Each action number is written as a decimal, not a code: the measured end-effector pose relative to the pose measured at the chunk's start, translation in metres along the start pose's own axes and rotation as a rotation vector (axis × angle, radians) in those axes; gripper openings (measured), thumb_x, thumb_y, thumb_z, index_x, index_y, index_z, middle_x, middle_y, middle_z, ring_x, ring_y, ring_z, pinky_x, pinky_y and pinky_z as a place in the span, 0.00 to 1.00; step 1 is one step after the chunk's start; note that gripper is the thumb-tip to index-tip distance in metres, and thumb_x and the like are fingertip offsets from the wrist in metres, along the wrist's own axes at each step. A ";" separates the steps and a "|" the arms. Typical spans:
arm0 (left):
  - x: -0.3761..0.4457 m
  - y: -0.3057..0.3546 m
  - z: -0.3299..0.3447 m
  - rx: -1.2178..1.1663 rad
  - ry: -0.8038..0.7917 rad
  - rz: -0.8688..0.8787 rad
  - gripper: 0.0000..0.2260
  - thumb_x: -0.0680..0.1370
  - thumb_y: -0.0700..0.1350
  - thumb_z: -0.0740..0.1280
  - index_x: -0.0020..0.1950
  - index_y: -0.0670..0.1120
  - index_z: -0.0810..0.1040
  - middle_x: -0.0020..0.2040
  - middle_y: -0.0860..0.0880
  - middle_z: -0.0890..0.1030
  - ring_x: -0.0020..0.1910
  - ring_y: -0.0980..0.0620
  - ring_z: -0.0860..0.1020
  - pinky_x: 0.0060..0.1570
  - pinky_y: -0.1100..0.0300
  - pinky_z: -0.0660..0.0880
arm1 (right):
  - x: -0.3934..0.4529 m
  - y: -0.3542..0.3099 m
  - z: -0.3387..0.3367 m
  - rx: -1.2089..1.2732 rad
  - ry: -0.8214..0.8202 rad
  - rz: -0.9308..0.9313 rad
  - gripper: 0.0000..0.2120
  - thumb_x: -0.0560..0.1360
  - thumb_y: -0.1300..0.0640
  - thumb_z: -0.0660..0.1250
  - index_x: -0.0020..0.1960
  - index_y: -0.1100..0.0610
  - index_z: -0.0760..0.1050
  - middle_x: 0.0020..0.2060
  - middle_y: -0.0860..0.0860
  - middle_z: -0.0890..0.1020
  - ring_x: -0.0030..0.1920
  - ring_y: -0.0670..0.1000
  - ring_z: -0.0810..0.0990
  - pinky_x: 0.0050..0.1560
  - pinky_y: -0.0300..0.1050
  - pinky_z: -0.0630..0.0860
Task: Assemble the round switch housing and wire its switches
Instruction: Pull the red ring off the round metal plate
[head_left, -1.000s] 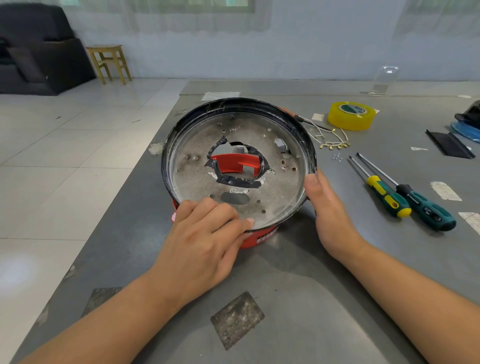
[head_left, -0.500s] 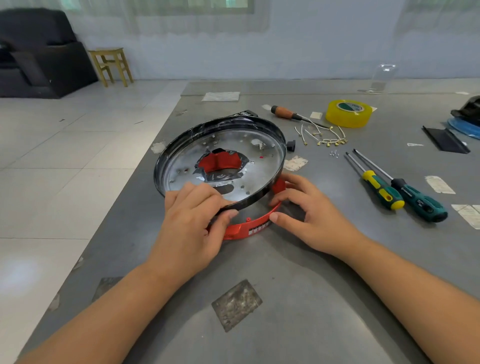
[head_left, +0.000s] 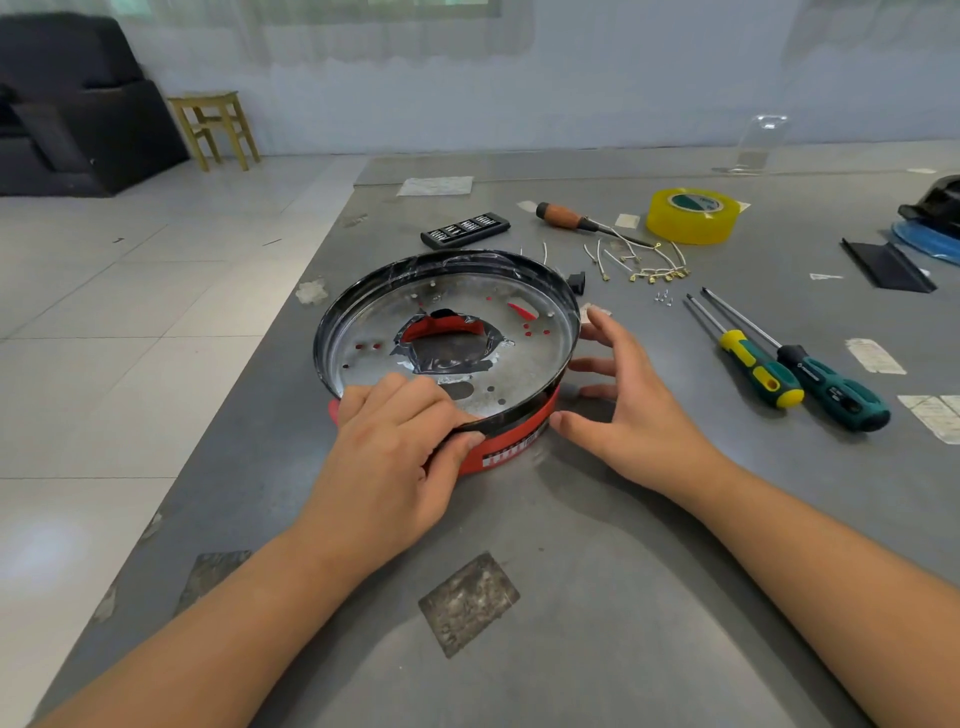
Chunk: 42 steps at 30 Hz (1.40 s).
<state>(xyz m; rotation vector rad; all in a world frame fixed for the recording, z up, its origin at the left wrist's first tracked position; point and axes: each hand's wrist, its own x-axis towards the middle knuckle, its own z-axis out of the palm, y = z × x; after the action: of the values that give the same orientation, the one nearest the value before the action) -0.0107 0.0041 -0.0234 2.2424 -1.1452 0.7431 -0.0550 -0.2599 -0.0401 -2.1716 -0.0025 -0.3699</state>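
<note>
Two bare forearms come into the head view from the near edge, one from the near left corner and one from the near right. No sleeve shows on either arm up to where the picture cuts them off, and neither wrist carries a watch, band or bracelet. The left hand (head_left: 387, 457) and the right hand (head_left: 631, 410) wear no gloves and no rings. The fingernails that show are short and unpainted. No marks, plasters or tape can be made out on the hands or forearms.
</note>
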 end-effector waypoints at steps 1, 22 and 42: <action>0.000 0.000 0.000 0.002 -0.011 -0.001 0.12 0.82 0.51 0.66 0.45 0.46 0.83 0.43 0.53 0.77 0.43 0.51 0.72 0.47 0.53 0.63 | 0.000 0.001 0.000 -0.002 -0.004 0.002 0.49 0.72 0.54 0.79 0.82 0.45 0.50 0.73 0.41 0.65 0.67 0.36 0.71 0.59 0.28 0.74; 0.000 -0.001 -0.002 0.028 -0.063 0.032 0.04 0.74 0.48 0.74 0.44 0.49 0.84 0.52 0.57 0.85 0.52 0.50 0.81 0.50 0.50 0.68 | -0.006 -0.014 0.005 -0.195 -0.002 -0.083 0.38 0.65 0.37 0.80 0.68 0.36 0.64 0.64 0.33 0.69 0.66 0.30 0.66 0.59 0.20 0.62; -0.003 0.000 0.000 -0.097 0.032 -0.129 0.10 0.77 0.56 0.70 0.49 0.52 0.88 0.54 0.61 0.86 0.54 0.55 0.79 0.53 0.55 0.67 | 0.001 -0.001 0.003 -0.002 -0.004 0.111 0.49 0.54 0.24 0.78 0.68 0.39 0.62 0.69 0.35 0.69 0.63 0.38 0.76 0.63 0.40 0.76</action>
<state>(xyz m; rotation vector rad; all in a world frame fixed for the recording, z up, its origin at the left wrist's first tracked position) -0.0122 0.0052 -0.0254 2.1919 -0.9898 0.6557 -0.0532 -0.2570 -0.0401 -2.1637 0.1152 -0.3018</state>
